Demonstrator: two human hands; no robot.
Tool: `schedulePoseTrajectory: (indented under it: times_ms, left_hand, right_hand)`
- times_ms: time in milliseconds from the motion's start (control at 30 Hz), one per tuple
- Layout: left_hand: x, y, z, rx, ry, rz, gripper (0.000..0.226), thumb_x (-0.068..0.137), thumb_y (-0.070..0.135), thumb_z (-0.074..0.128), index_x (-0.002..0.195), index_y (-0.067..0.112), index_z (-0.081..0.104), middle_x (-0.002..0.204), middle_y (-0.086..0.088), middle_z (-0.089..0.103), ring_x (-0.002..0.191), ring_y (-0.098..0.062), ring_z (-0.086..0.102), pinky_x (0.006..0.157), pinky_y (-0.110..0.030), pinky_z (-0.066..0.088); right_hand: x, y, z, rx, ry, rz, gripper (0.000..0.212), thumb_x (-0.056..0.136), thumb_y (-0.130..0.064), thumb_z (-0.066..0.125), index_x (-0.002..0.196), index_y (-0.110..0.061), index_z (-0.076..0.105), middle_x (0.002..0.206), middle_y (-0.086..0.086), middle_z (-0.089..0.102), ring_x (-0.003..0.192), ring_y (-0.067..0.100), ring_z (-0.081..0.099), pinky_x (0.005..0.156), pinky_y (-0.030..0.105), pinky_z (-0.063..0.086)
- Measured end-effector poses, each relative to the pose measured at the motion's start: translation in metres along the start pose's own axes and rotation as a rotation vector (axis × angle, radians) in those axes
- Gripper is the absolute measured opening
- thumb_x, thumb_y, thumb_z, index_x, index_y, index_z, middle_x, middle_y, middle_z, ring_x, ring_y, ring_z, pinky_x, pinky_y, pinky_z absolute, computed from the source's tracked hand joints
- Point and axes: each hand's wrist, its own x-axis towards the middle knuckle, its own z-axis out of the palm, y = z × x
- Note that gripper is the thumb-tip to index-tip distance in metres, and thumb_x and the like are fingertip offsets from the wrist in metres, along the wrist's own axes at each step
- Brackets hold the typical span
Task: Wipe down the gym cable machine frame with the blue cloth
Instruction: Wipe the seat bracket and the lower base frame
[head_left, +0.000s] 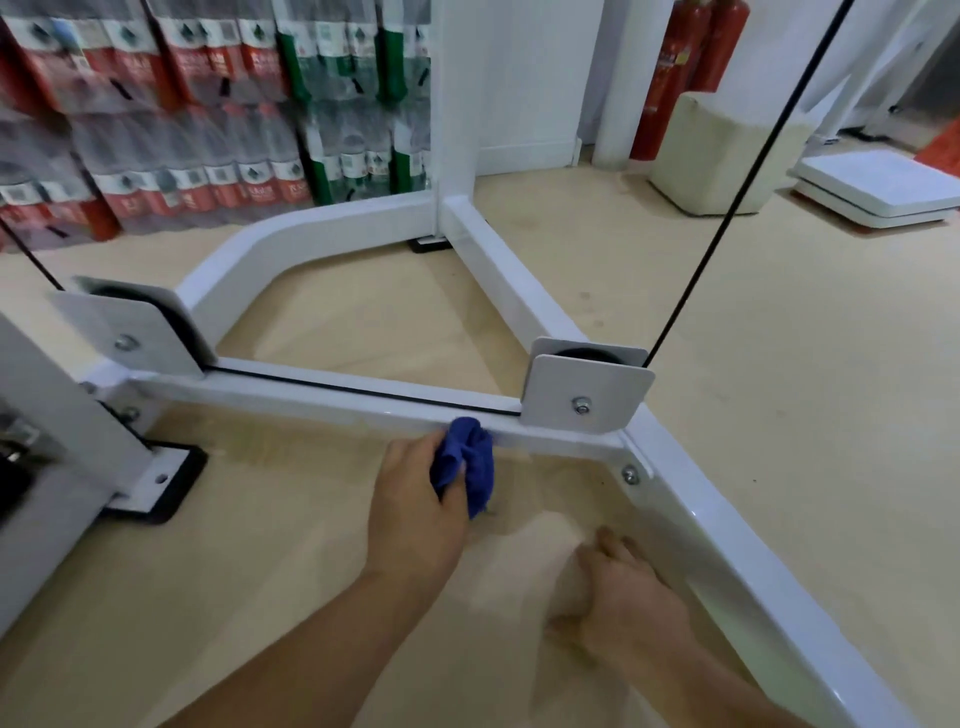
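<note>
A person's left hand (415, 506), arm stretched forward, clutches the bunched blue cloth (470, 460) against the white frame (311, 397) crossbar, beside a pulley bracket (587, 392). The blurred right hand (626, 590) hovers low, fingers curled; its grip cannot be told. Print on the bottled-water packs (156, 156) and 2 fire extinguishers (675, 78) is unreadable.

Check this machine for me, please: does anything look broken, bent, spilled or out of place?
Nothing stands out. The white frame looks straight and undamaged, and both pulley plates sit bolted in place. The left hand holds the blue cloth against the crossbar.
</note>
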Motion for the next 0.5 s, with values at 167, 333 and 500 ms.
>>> schedulePoseTrajectory:
  times_ms: [167, 333, 500]
  left_hand:
    - [0.056, 0.009, -0.032, 0.217, 0.105, 0.316, 0.035, 0.09, 0.004, 0.065, 0.123, 0.012, 0.069, 0.12, 0.002, 0.055, 0.11, -0.015, 0.051, 0.092, -0.014, 0.033]
    - [0.073, 0.005, 0.002, 0.458, -0.495, 0.25, 0.058, 0.104, 0.052, 0.038, 0.158, 0.029, 0.031, 0.169, 0.004, 0.014, 0.156, -0.018, 0.006, 0.126, -0.035, 0.006]
    - [0.077, -0.016, -0.007, 0.612, -0.503, 0.358, 0.059, 0.106, 0.056, 0.016, 0.161, 0.037, 0.011, 0.17, 0.008, 0.003, 0.156, -0.01, -0.005, 0.127, -0.04, -0.004]
  right_hand:
    - [0.02, -0.074, -0.003, 0.101, -0.045, -0.134, 0.105, 0.077, -0.07, 0.071, 0.159, -0.045, 0.011, 0.171, -0.012, -0.007, 0.158, 0.019, -0.005, 0.126, 0.051, 0.018]
    - [0.033, -0.111, 0.024, -0.003, -0.166, -0.031, 0.133, 0.061, -0.066, 0.084, 0.16, -0.042, -0.002, 0.169, -0.009, -0.018, 0.156, 0.032, -0.016, 0.118, 0.072, 0.011]
    - [0.037, -0.109, 0.021, -0.016, -0.243, 0.015, 0.139, 0.057, -0.068, 0.084, 0.159, -0.043, -0.009, 0.168, -0.011, -0.025, 0.155, 0.029, -0.022, 0.118, 0.07, 0.01]
